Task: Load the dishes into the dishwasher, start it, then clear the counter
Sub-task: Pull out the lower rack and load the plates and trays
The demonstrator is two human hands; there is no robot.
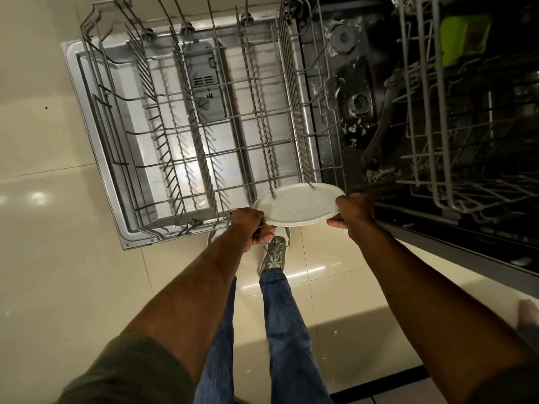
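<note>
Nearest: jeans [285,330] and one laced shoe [275,252] on a pale tiled floor [58,228]. Both arms reach forward. Left hand [250,228] grips the left rim of a white speckled plate [297,205], fingers curled round the edge. Right hand [351,215] clamps the right rim the same way. Plate is held nearly flat at the near right corner of the lower rack [163,147], and two tine tips cross its far rim. The rack is pulled out over the open door [87,91] and holds no other dishes. A dispenser [204,80] shows through the wires. Farther right, the dark tub [350,83] has pale scraps on its bottom. Above it sits the upper rack [431,112], with a green item [463,39] in its far end.
</note>
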